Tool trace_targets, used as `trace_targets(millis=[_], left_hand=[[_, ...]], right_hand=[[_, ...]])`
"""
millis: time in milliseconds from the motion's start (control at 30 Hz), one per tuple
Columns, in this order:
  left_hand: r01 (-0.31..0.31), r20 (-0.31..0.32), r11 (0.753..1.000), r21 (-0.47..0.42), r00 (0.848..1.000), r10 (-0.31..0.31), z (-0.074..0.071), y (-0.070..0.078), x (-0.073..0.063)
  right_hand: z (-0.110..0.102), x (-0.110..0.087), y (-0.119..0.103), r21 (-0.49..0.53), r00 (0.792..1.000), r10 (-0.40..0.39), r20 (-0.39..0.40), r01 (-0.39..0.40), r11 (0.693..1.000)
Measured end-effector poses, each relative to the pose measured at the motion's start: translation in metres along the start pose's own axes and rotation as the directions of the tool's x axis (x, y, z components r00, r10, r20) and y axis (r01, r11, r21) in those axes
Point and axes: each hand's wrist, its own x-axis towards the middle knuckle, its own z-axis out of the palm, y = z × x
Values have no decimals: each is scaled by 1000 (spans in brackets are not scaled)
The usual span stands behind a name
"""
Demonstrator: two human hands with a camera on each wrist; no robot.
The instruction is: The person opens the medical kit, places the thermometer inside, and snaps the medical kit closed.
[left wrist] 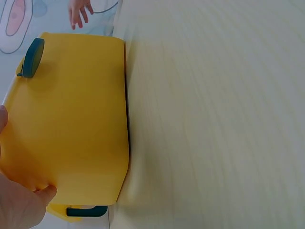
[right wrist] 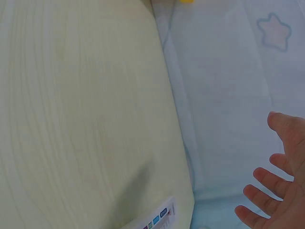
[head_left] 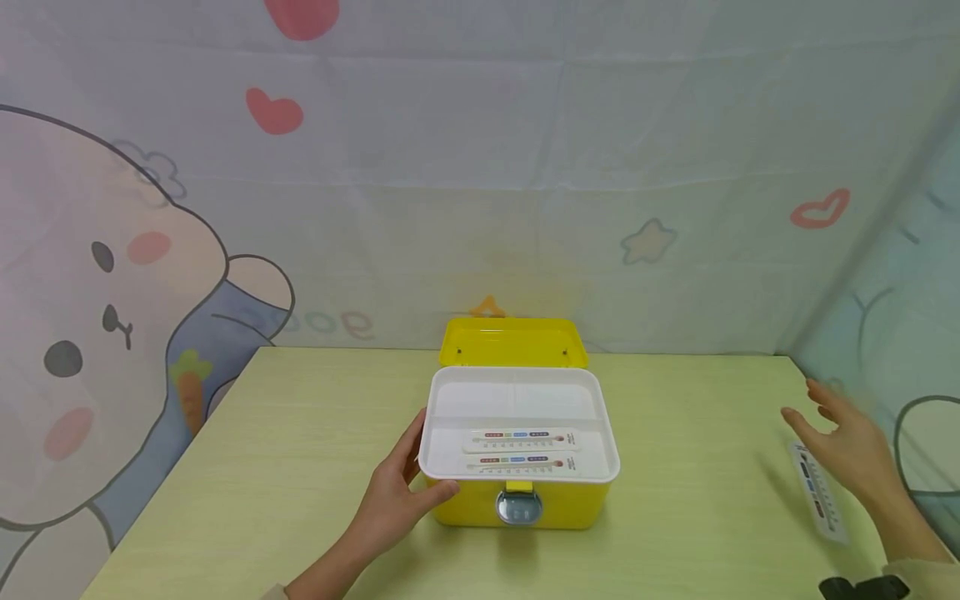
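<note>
A yellow lidded box (head_left: 465, 508) stands in the middle of the table with its lid raised at the back and a silver latch (head_left: 518, 507) on its front. My left hand (head_left: 396, 498) grips its left side, thumb at the front under the rim, fingers along the side. Inside the white tray (head_left: 517, 387) on top, two flat white thermometers (head_left: 522, 440) lie one in front of the other. Far to the right, my right hand (head_left: 855, 446) hovers with spread fingers and holds nothing. A third thermometer (head_left: 821, 496) lies on the table beneath it, partly covered by the hand in the head view.
The pale wooden table (head_left: 697, 467) ends at the back against a printed cloth (head_left: 465, 208) with hearts and a cartoon animal. The cloth also hangs along the right side. A dark handle (left wrist: 86, 211) shows behind the box in the left wrist view.
</note>
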Motion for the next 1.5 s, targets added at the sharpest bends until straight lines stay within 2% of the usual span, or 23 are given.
trace_targets(millis=[300, 667, 933, 1300, 1500], left_hand=[[-2, -2, 1000, -5, 1000, 2, 0, -1, 0], [-7, 3, 1000, -8, 1000, 7, 0, 0, 0], [2, -5, 1000, -10, 1000, -2, 0, 1, 0], [1, -7, 1000, -4, 1000, -1, 0, 2, 0], [-5, -9, 1000, -1, 1000, 5, 1, 1, 0]], right_hand=[[7, -4, 19, -91, 996, 82, 19, -79, 993], [18, -15, 40, -166, 991, 126, 46, -117, 979], [23, -20, 53, -200, 980, 163, 112, -138, 970], [25, -24, 57, -250, 977, 198, 77, -173, 953], [27, -25, 62, -279, 966, 240, 101, -204, 939]])
